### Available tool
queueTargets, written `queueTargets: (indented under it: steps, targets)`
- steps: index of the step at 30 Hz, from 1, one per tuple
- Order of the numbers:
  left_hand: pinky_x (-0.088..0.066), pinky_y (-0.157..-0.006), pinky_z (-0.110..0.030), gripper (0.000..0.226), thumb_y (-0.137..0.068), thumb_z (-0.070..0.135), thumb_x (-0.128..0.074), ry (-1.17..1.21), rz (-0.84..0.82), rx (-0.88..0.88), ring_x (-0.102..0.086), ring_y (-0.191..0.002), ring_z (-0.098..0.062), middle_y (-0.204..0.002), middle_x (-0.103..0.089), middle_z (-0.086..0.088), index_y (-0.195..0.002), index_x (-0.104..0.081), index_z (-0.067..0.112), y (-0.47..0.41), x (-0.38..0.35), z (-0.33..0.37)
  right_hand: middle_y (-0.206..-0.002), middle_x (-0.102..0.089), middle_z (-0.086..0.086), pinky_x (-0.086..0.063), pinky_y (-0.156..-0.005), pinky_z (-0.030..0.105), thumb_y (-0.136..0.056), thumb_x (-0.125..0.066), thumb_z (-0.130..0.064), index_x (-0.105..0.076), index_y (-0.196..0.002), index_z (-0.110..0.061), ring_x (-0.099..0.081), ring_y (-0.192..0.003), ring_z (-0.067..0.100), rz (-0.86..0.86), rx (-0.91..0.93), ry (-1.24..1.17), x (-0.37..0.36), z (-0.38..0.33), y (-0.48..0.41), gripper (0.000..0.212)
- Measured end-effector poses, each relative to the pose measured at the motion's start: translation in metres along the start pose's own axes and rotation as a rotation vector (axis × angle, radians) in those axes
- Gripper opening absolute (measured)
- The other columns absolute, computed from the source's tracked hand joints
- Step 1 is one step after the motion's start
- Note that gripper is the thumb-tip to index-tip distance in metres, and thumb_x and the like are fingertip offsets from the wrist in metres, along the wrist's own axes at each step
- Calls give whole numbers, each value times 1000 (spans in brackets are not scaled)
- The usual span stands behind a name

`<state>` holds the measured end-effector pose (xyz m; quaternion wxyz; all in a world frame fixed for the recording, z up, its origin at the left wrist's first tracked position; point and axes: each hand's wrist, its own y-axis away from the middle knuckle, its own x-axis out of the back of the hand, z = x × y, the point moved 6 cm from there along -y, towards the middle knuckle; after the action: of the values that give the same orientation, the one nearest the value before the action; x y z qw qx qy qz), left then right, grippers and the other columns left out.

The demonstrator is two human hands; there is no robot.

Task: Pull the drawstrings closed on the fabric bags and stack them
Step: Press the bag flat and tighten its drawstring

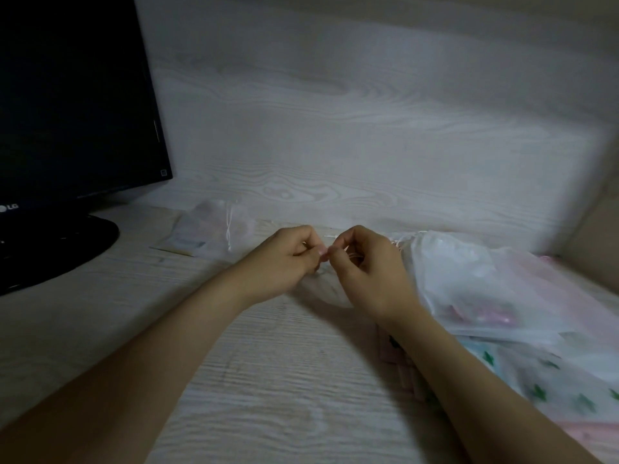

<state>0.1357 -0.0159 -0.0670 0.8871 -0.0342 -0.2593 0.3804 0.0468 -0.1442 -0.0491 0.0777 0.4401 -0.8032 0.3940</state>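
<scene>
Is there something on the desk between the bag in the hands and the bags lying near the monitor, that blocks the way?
Nothing visible does. The left hand and right hand pinch the top of the sheer bag; between it and the small pile of bags by the monitor only bare desk shows.

Sheer cloth bags (475, 283) on matt woodgrain desk (268, 363).

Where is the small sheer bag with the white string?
Head view: the small bag lies left of centre on the table, between the monitor base and the left hand.
</scene>
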Motion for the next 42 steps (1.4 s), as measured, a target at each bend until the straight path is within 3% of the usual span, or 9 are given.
queueTargets:
  steps: [3, 9, 14, 20, 23, 27, 31, 36, 42]
  targets:
    - [-40, -54, -17, 17, -106, 22, -63, -9, 10, -3, -52, -57, -5, -74, -72, 2, -94, -74, 20, 1, 6, 1, -55, -56, -10, -38, -53, 19, -95, -65, -22, -67, -85, -17, -51, -50, 5, -19, 17, 95, 0, -1, 0, 11]
    - [-45, -56, -14, 17, -99, 35, -73, -138, 103, 5, -62, -57, 3, -74, -77, 6, -87, -78, 24, 1, 9, 0, -71, -62, -6, -49, -68, 36, -87, -47, -37, -62, -70, -25, -58, -68, 16, -147, 97, 487, 6, 2, -3, 25]
    - [-58, -78, -32, 17, -97, 26, -74, -215, 46, -40, -73, -74, -5, -74, -77, 7, -81, -80, 29, 3, 5, 3, -50, -51, -12, -38, -54, 24, -99, -58, -25, -70, -74, -21, -45, -49, 5, -234, -9, 165, 6, 0, -1, 29]
    - [-51, -79, -21, 10, -95, 19, -78, -208, 6, -98, -71, -81, 4, -85, -79, 14, -91, -84, 26, 6, 3, 12, -54, -44, -2, -36, -57, 29, -102, -62, -28, -73, -74, -9, -39, -49, 8, -183, -173, -13, 6, 8, -2, 36]
    - [-54, -85, -26, 10, -93, 22, -79, -205, 22, -68, -73, -88, 0, -87, -80, 14, -89, -85, 29, 5, 3, 9, -53, -44, 1, -34, -54, 29, -101, -65, -23, -70, -78, -1, -40, -48, 11, -144, -360, -419, 7, 14, -2, 32]
    - [-59, -92, -31, 13, -96, 15, -75, -106, 23, 6, -75, -95, -4, -93, -81, 12, -91, -84, 21, 5, 3, 6, -87, -73, 8, -52, -68, 29, -105, -57, -22, -74, -112, -11, -65, -73, 20, -52, -351, -763, 18, 12, -7, 22]
    - [-53, -91, -23, 20, -94, 10, -71, -18, 53, 91, -72, -99, 2, -94, -80, 15, -80, -82, 17, 4, 3, 5, -124, -73, -3, -58, -91, 28, -103, -62, -15, -65, -136, -23, -71, -110, 9, -20, -167, -390, 21, 16, -10, 34]
    - [-50, -97, -28, 20, -95, 20, -70, 28, 121, 109, -71, -100, -10, -89, -79, 2, -80, -81, 13, 4, 7, 4, -85, -78, -12, -61, -72, 27, -87, -81, -28, -79, -97, -24, -74, -79, 6, -120, -26, -5, 7, 8, -4, 11]
    - [-51, -96, -32, 26, -93, 29, -71, 13, 129, 115, -70, -106, -17, -90, -79, 1, -72, -78, 14, 6, 9, 8, -69, -75, -9, -51, -62, 23, -89, -82, -26, -83, -87, -21, -69, -61, 5, -120, 17, -36, 7, 7, -3, 6]
